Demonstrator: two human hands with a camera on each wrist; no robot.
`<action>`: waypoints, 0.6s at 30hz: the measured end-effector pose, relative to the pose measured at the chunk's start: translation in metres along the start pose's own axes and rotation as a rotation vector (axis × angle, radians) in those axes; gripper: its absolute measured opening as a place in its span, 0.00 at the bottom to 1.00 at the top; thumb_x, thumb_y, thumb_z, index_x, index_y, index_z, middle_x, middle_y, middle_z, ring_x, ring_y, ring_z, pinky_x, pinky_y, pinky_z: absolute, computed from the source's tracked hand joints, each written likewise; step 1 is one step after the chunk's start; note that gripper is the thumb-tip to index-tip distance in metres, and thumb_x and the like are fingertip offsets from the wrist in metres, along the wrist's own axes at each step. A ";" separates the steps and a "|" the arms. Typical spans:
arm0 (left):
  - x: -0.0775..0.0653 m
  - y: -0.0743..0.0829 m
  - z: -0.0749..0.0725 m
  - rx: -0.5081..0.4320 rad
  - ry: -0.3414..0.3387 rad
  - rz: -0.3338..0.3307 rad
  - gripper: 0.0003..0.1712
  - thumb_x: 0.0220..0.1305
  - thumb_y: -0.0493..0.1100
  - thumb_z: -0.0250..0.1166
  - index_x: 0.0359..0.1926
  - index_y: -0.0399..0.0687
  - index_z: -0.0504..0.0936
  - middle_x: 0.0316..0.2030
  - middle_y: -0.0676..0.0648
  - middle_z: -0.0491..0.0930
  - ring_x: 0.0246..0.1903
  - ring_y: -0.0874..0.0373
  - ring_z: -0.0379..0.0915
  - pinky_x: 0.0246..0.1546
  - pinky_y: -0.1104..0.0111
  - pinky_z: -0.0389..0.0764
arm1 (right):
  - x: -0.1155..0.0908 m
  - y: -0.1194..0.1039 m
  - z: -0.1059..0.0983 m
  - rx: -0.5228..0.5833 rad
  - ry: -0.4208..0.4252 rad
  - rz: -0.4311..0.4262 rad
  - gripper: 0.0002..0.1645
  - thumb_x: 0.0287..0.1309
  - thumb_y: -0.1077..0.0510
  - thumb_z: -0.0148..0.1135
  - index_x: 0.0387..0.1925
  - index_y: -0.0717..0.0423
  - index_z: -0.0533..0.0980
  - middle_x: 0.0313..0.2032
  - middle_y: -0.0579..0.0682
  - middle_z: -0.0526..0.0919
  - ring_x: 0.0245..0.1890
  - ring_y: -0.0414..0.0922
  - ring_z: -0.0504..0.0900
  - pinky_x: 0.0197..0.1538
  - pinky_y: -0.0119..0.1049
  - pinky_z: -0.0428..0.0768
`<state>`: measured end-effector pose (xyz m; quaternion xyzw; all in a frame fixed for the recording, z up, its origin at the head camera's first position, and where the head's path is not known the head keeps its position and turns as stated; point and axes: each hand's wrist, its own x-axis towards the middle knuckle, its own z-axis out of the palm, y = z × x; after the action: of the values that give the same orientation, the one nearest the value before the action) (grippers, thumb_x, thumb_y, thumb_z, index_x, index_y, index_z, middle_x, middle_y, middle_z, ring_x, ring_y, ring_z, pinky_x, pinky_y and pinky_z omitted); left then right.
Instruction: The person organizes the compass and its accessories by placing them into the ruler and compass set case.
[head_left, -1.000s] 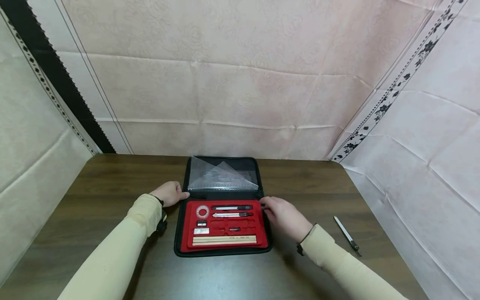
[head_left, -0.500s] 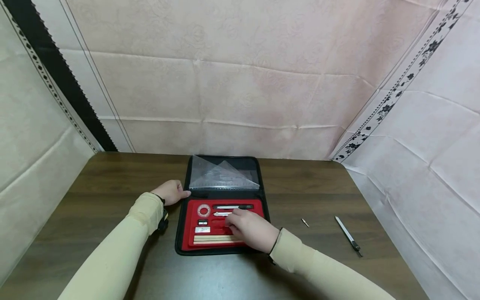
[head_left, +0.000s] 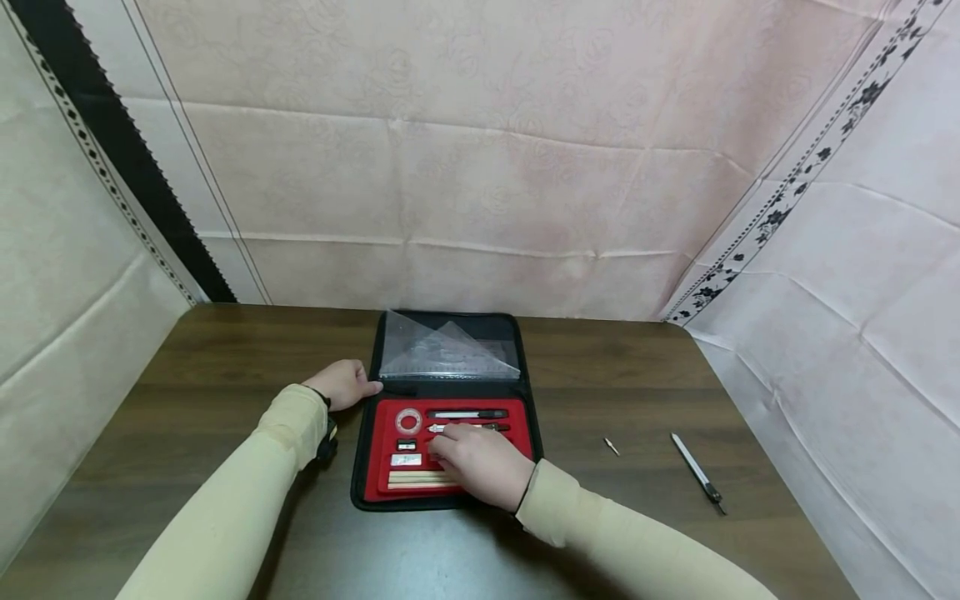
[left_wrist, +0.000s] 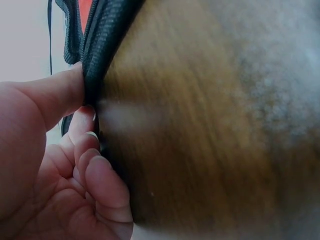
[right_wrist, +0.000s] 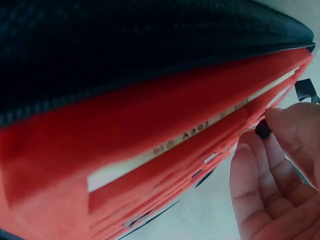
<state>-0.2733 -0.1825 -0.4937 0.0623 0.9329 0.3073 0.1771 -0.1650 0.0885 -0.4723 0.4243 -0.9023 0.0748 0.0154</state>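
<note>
"Where's the small black piece (right_wrist: 263, 129)?"

"Pinched in my right hand (head_left: 480, 463), over the red tray (head_left: 384, 442); its long axis I can't tell. The white eraser (head_left: 406, 459) lies just beside, toward the left edge of the desk (head_left: 637, 367), its length parallel to the far edge."

"And your left hand (head_left: 343, 385)?"

"Farther off, pinching the zippered case (head_left: 358, 479) by its left side."

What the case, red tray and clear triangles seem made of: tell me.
Case: probably matte black fabric, its surface woven-looking up close. Red tray: likely smooth moulded plastic, given its shaped recesses. Clear triangles: transparent, probably plastic, the case showing through.
</note>
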 end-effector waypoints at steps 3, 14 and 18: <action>0.001 0.000 0.000 0.002 -0.001 -0.002 0.19 0.67 0.53 0.61 0.29 0.43 0.71 0.21 0.46 0.70 0.24 0.54 0.67 0.25 0.65 0.67 | 0.000 0.001 0.001 -0.009 -0.004 0.003 0.17 0.57 0.50 0.69 0.48 0.47 0.79 0.42 0.42 0.82 0.40 0.35 0.80 0.47 0.29 0.77; 0.002 0.001 0.001 0.026 0.006 0.009 0.19 0.68 0.52 0.60 0.28 0.42 0.70 0.21 0.47 0.70 0.24 0.54 0.67 0.26 0.65 0.67 | -0.002 0.004 0.005 -0.038 0.024 -0.014 0.14 0.58 0.51 0.68 0.46 0.46 0.81 0.40 0.41 0.81 0.38 0.34 0.78 0.47 0.28 0.76; 0.002 0.002 0.002 0.022 0.003 0.005 0.19 0.68 0.52 0.60 0.28 0.43 0.70 0.21 0.47 0.70 0.24 0.55 0.67 0.26 0.65 0.67 | -0.013 0.004 0.004 -0.057 0.008 -0.014 0.19 0.58 0.53 0.68 0.52 0.47 0.80 0.42 0.43 0.79 0.40 0.36 0.77 0.47 0.29 0.77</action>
<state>-0.2749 -0.1796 -0.4944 0.0663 0.9363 0.2975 0.1742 -0.1598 0.1003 -0.4780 0.4297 -0.9010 0.0507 0.0316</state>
